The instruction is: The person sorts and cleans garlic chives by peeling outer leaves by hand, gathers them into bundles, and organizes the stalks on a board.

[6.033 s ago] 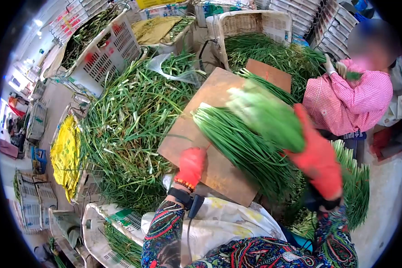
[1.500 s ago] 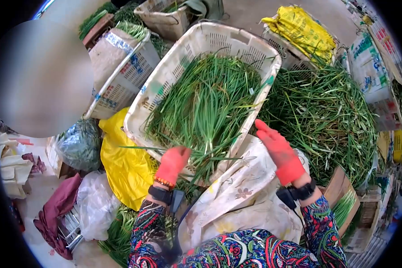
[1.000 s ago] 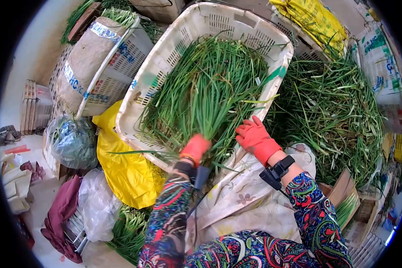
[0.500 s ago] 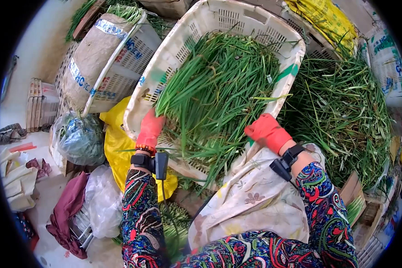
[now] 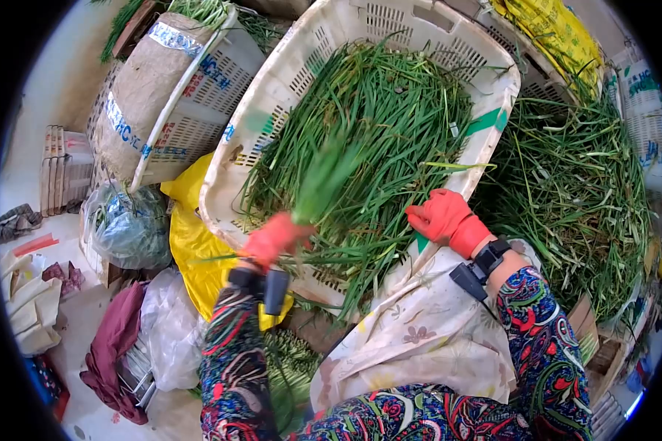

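Note:
In the head view, my left hand (image 5: 272, 239), in a red glove and blurred by motion, grips a bunch of chives (image 5: 325, 182) by one end. The bunch points up and away over a white plastic basket (image 5: 218, 169). Long green chives (image 5: 397, 125) fill much of that basket, and some hang over its near edge. Curled closed at the basket's near right rim is my right hand (image 5: 447, 220), also red-gloved. Whether anything lies inside its fingers is hidden.
To the right is another heap of chives (image 5: 566, 184). A white crate (image 5: 213, 110) with a brown padded cover stands at the left, above a bagged bundle (image 5: 129, 228). A yellow sack (image 5: 191, 235) lies by the basket. Trimmed bunches (image 5: 294, 360) sit below.
My left hand has moved right and slightly down from the basket's left rim, swinging the bunch of chives with it. My right hand has stayed at the near right rim.

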The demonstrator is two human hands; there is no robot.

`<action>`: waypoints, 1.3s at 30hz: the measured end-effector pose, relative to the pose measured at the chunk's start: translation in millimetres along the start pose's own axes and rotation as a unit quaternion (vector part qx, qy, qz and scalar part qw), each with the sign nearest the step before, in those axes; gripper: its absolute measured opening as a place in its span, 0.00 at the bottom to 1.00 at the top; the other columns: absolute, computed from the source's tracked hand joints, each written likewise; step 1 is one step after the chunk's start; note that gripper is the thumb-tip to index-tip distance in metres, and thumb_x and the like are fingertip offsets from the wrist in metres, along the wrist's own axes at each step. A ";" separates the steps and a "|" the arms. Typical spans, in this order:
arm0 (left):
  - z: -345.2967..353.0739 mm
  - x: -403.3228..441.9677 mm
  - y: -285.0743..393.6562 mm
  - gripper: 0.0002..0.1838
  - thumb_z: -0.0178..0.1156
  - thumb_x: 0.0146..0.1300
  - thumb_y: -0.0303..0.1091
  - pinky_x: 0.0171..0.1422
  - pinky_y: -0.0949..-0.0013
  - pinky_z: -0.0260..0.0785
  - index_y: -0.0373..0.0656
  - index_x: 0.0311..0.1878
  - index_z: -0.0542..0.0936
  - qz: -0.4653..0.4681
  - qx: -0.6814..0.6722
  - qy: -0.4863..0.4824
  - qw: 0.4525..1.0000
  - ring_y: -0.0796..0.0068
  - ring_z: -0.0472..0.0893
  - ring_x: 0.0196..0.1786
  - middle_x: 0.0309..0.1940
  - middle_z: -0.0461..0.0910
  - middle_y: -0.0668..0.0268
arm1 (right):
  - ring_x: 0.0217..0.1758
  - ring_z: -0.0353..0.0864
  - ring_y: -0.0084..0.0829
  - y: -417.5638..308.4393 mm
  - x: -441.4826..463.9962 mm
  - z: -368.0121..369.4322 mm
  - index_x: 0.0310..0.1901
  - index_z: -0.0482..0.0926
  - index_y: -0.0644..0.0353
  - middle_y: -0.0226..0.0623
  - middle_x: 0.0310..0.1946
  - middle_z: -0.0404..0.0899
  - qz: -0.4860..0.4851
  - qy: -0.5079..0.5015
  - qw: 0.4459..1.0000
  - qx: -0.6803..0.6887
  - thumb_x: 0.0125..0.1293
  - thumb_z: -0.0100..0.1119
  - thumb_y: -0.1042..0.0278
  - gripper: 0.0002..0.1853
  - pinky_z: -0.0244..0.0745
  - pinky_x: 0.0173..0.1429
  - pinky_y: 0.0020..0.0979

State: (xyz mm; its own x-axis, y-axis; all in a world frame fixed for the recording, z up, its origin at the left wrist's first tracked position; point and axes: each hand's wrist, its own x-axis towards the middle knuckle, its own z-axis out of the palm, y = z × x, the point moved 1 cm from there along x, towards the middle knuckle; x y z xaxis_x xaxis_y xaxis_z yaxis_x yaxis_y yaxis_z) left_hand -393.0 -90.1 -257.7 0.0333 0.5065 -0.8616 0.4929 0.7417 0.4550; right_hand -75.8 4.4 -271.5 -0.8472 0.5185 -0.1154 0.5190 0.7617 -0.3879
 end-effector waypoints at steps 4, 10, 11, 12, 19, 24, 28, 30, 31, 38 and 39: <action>-70.2 -16.8 13.1 0.14 0.60 0.55 0.35 0.28 0.73 0.70 0.42 0.44 0.76 0.247 -0.134 0.132 0.951 0.78 0.75 0.23 0.26 0.78 0.66 | 0.31 0.76 0.41 20.5 7.2 -12.8 0.38 0.77 0.57 0.38 0.23 0.77 -0.145 -0.048 0.986 0.066 0.56 0.48 0.58 0.15 0.71 0.40 0.39; -64.4 23.9 6.9 0.18 0.61 0.53 0.41 0.25 0.71 0.70 0.38 0.41 0.75 0.009 -0.067 0.201 0.977 0.73 0.78 0.22 0.22 0.76 0.63 | 0.29 0.74 0.41 60.6 11.1 -41.0 0.37 0.78 0.58 0.38 0.23 0.76 -0.013 -0.081 0.996 -0.036 0.54 0.51 0.62 0.13 0.68 0.36 0.39; -48.9 29.1 5.6 0.20 0.62 0.51 0.43 0.25 0.70 0.70 0.37 0.40 0.75 0.017 -0.055 0.187 0.981 0.72 0.78 0.22 0.23 0.77 0.62 | 0.28 0.74 0.40 62.8 11.0 -38.6 0.37 0.78 0.58 0.37 0.22 0.76 -0.019 -0.069 0.997 -0.036 0.54 0.51 0.62 0.12 0.68 0.36 0.38; -34.5 41.3 -2.2 0.22 0.64 0.48 0.44 0.30 0.68 0.72 0.36 0.41 0.75 -0.025 0.010 0.159 0.987 0.68 0.79 0.26 0.27 0.78 0.58 | 0.28 0.74 0.39 64.5 9.6 -35.3 0.36 0.78 0.57 0.37 0.22 0.76 -0.023 -0.057 0.998 -0.034 0.54 0.51 0.62 0.12 0.68 0.35 0.38; 29.0 95.6 -59.5 0.27 0.68 0.41 0.42 0.51 0.64 0.68 0.40 0.46 0.76 -0.040 0.163 0.149 0.975 0.57 0.77 0.46 0.40 0.78 0.52 | 0.23 0.74 0.37 70.6 8.2 -27.0 0.32 0.80 0.57 0.35 0.16 0.73 -0.070 0.071 0.995 -0.015 0.54 0.53 0.61 0.11 0.69 0.36 0.35; -12.4 76.1 -37.2 0.22 0.64 0.44 0.41 0.46 0.67 0.70 0.42 0.44 0.77 -0.087 0.211 0.118 0.967 0.64 0.80 0.39 0.36 0.80 0.56 | 0.24 0.74 0.39 72.4 8.2 -26.7 0.33 0.79 0.58 0.37 0.16 0.73 -0.059 0.044 0.997 0.004 0.55 0.51 0.60 0.12 0.69 0.40 0.36; -79.2 13.3 -1.3 0.17 0.60 0.51 0.36 0.35 0.77 0.68 0.42 0.45 0.76 0.056 -0.120 0.139 0.981 0.79 0.75 0.32 0.31 0.78 0.69 | 0.25 0.74 0.39 70.6 8.1 -25.4 0.33 0.79 0.58 0.37 0.17 0.74 -0.057 0.056 0.997 -0.010 0.55 0.51 0.60 0.12 0.69 0.40 0.35; -92.7 -17.1 24.2 0.16 0.57 0.55 0.33 0.32 0.78 0.70 0.40 0.47 0.73 0.132 -0.239 0.138 0.952 0.78 0.77 0.31 0.32 0.77 0.66 | 0.25 0.74 0.39 70.1 8.6 -27.2 0.33 0.79 0.57 0.37 0.17 0.74 -0.055 0.047 0.997 -0.012 0.55 0.51 0.60 0.12 0.69 0.40 0.35; -92.5 -29.1 36.0 0.17 0.56 0.56 0.31 0.32 0.77 0.71 0.39 0.49 0.72 0.121 -0.298 0.129 0.938 0.75 0.78 0.27 0.32 0.77 0.65 | 0.25 0.74 0.39 69.6 8.5 -28.0 0.33 0.80 0.57 0.37 0.17 0.74 -0.054 0.048 0.997 -0.015 0.55 0.50 0.60 0.12 0.69 0.40 0.35; -58.1 89.9 -48.2 0.31 0.68 0.45 0.38 0.48 0.63 0.70 0.38 0.52 0.68 0.075 0.069 0.246 0.964 0.59 0.76 0.44 0.41 0.77 0.53 | 0.26 0.75 0.39 68.8 9.0 -29.4 0.33 0.79 0.57 0.38 0.18 0.75 -0.038 0.018 0.999 -0.030 0.56 0.49 0.59 0.13 0.69 0.46 0.35; -48.6 102.5 -58.6 0.33 0.69 0.43 0.38 0.52 0.62 0.68 0.38 0.52 0.68 0.080 0.133 0.277 0.948 0.53 0.75 0.48 0.43 0.76 0.51 | 0.26 0.75 0.39 69.3 8.8 -28.8 0.33 0.79 0.57 0.38 0.18 0.75 -0.039 0.024 0.998 -0.030 0.56 0.49 0.59 0.13 0.69 0.47 0.35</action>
State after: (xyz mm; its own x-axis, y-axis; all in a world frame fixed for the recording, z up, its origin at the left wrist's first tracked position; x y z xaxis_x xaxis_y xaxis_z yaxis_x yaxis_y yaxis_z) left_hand -460.8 -60.3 -361.6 -0.2989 0.8110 -0.5029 0.7240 0.5360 0.4341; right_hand -44.0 73.0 -273.0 -0.8800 0.4729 -0.0433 0.4584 0.8222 -0.3374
